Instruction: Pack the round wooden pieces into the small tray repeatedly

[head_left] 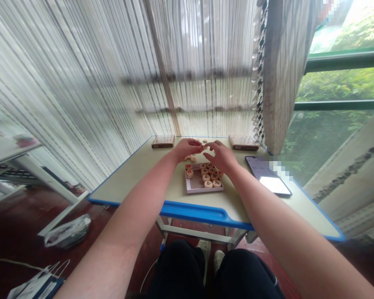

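Note:
Beyond the shallow box, my left hand reaches over the table with its fingers pressed together. What it holds, if anything, I cannot make out. Close to its fingertips is my right hand, fingers curved and apart, thumb stretched toward the left hand. Round wooden Chinese chess pieces with dark characters fill the box's right side, some stacked. Red-marked pieces sit at its left side. A few loose pieces lie on the table below my left hand, and another piece lies beyond both hands.
Flat boxes stand at the table's back corners, one left and one right. A tablet-like device lies on the right. The table has a blue edge; a string curtain hangs behind it. Bags rest on the floor.

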Tool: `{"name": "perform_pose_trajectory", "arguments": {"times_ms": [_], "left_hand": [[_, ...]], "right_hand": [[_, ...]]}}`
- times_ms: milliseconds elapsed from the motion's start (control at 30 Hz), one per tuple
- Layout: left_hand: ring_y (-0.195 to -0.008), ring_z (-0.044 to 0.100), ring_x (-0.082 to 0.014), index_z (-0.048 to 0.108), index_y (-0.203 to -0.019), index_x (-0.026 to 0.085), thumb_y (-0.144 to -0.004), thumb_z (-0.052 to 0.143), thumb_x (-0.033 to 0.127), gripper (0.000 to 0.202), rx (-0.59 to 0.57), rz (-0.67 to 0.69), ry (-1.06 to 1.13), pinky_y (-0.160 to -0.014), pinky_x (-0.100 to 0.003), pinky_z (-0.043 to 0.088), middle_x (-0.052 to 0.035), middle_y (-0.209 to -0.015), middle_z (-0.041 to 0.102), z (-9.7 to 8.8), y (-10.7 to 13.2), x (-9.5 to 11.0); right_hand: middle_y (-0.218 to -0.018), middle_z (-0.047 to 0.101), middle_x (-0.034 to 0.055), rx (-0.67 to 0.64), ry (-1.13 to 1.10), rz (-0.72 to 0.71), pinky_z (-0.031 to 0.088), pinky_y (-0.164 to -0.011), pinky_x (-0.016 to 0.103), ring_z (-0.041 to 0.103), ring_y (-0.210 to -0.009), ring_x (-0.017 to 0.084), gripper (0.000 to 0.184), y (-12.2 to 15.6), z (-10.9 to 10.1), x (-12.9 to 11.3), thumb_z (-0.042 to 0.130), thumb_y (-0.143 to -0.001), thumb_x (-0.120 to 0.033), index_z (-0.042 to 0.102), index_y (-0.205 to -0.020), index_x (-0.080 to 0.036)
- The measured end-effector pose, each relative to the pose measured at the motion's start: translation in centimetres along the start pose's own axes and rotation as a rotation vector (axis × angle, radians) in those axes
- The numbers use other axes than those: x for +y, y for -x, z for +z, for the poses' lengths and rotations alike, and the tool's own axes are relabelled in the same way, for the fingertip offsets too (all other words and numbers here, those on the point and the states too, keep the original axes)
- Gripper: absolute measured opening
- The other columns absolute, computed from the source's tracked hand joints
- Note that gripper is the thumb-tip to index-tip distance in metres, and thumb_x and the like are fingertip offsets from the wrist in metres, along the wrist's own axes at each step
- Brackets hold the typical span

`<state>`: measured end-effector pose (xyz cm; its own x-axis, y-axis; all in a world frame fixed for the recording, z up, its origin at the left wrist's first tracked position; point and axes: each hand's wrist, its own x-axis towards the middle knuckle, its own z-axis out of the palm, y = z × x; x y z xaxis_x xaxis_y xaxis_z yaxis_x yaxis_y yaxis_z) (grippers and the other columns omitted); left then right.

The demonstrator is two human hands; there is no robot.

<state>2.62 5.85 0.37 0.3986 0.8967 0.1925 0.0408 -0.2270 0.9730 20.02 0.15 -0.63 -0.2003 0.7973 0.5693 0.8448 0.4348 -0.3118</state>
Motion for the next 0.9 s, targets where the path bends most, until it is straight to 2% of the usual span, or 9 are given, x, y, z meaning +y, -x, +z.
{"name": "perform_pose_trajectory", "arguments": {"times_ms": [300, 333, 400, 467, 533, 633, 700, 833, 900], "left_hand": [[-0.086, 0.065, -0.0175, 0.065, -0.087, 0.012, -0.060, 0.079, 0.028, 0.034, -0.077, -0.086, 0.091, -0.082, -0.035, 0.051, -0.0103, -0.090, 0.069, 0.1, 0.4, 1.0], [-0.085, 0.065, -0.0179, 0.065, -0.089, 0.013, -0.062, 0.078, 0.027, 0.033, -0.050, -0.096, 0.108, -0.081, -0.036, 0.051, -0.0104, -0.091, 0.069, -0.1, 0.2, 1.0], [-0.086, 0.065, -0.0180, 0.065, -0.091, 0.014, -0.066, 0.073, 0.026, 0.028, 0.082, -0.108, 0.116, -0.078, -0.034, 0.052, -0.0102, -0.094, 0.068, -0.8, -0.2, 0.8], [-0.087, 0.064, -0.0169, 0.064, -0.090, 0.015, -0.071, 0.067, 0.024, 0.021, 0.275, -0.134, 0.069, -0.076, -0.031, 0.052, -0.0092, -0.098, 0.067, -1.7, -0.7, 0.5], [-0.088, 0.064, -0.0154, 0.062, -0.093, 0.017, -0.076, 0.059, 0.025, 0.019, 0.413, -0.196, -0.001, -0.074, -0.027, 0.052, -0.0086, -0.102, 0.066, -2.5, -1.1, 0.4], [-0.087, 0.065, -0.0143, 0.059, -0.102, 0.017, -0.082, 0.049, 0.028, 0.025, 0.460, -0.283, -0.109, -0.070, -0.024, 0.052, -0.0093, -0.108, 0.064, -3.0, -1.3, 0.2], [-0.088, 0.065, -0.0159, 0.059, -0.103, 0.015, -0.083, 0.046, 0.030, 0.028, 0.396, -0.304, -0.304, -0.071, -0.026, 0.052, -0.0109, -0.108, 0.064, -2.8, -1.1, 0.0], [-0.105, 0.058, -0.0254, 0.066, -0.095, 0.013, -0.076, 0.056, 0.029, 0.026, 0.261, -0.192, -1.099, -0.086, -0.033, 0.046, -0.0160, -0.111, 0.063, -2.4, -0.7, -0.9], [-0.106, 0.058, -0.0272, 0.067, -0.097, 0.013, -0.076, 0.056, 0.030, 0.029, 0.185, -0.200, -1.325, -0.088, -0.035, 0.045, -0.0169, -0.114, 0.062, -2.5, -0.6, -1.4]], "right_hand": [[-0.095, 0.062, 0.0038, 0.066, -0.007, -0.030, 0.035, -0.057, 0.024, 0.054, -0.074, 0.014, 0.028, -0.2, -0.6, -0.3, 0.056, -0.082, -0.035, 0.063, -0.107, -0.025], [-0.095, 0.062, 0.0038, 0.060, -0.006, -0.014, 0.034, -0.057, 0.024, 0.054, -0.073, 0.014, 0.027, -0.2, -0.7, -0.4, 0.056, -0.082, -0.036, 0.064, -0.105, -0.025], [-0.094, 0.062, 0.0038, 0.023, -0.010, -0.001, 0.034, -0.057, 0.024, 0.053, -0.071, 0.013, 0.026, -0.2, -0.9, -0.7, 0.056, -0.081, -0.036, 0.065, -0.102, -0.024], [-0.089, 0.062, 0.0033, -0.073, -0.026, -0.034, 0.035, -0.058, 0.024, 0.052, -0.068, 0.013, 0.025, -0.1, -1.2, -1.4, 0.057, -0.079, -0.036, 0.067, -0.099, -0.024], [-0.081, 0.063, 0.0021, -0.216, -0.052, -0.093, 0.035, -0.058, 0.024, 0.051, -0.065, 0.012, 0.026, 0.2, -1.6, -2.3, 0.059, -0.076, -0.036, 0.068, -0.097, -0.024], [-0.074, 0.062, 0.0007, -0.393, -0.083, -0.172, 0.035, -0.058, 0.024, 0.050, -0.061, 0.011, 0.028, 0.9, -2.5, -3.8, 0.063, -0.071, -0.035, 0.069, -0.095, -0.022], [-0.070, 0.062, -0.0001, -0.466, -0.095, -0.217, 0.033, -0.056, 0.023, 0.048, -0.060, 0.011, 0.027, 1.5, -2.9, -4.8, 0.062, -0.071, -0.036, 0.069, -0.094, -0.022], [-0.063, 0.059, -0.0016, -0.593, -0.056, -0.264, 0.029, -0.050, 0.023, 0.044, -0.053, 0.010, 0.024, 2.4, -3.0, -6.2, 0.061, -0.070, -0.039, 0.069, -0.086, -0.024], [-0.062, 0.059, -0.0015, -0.608, -0.016, -0.276, 0.028, -0.049, 0.024, 0.043, -0.052, 0.010, 0.024, 2.6, -2.7, -6.4, 0.060, -0.070, -0.041, 0.070, -0.084, -0.025]]}}
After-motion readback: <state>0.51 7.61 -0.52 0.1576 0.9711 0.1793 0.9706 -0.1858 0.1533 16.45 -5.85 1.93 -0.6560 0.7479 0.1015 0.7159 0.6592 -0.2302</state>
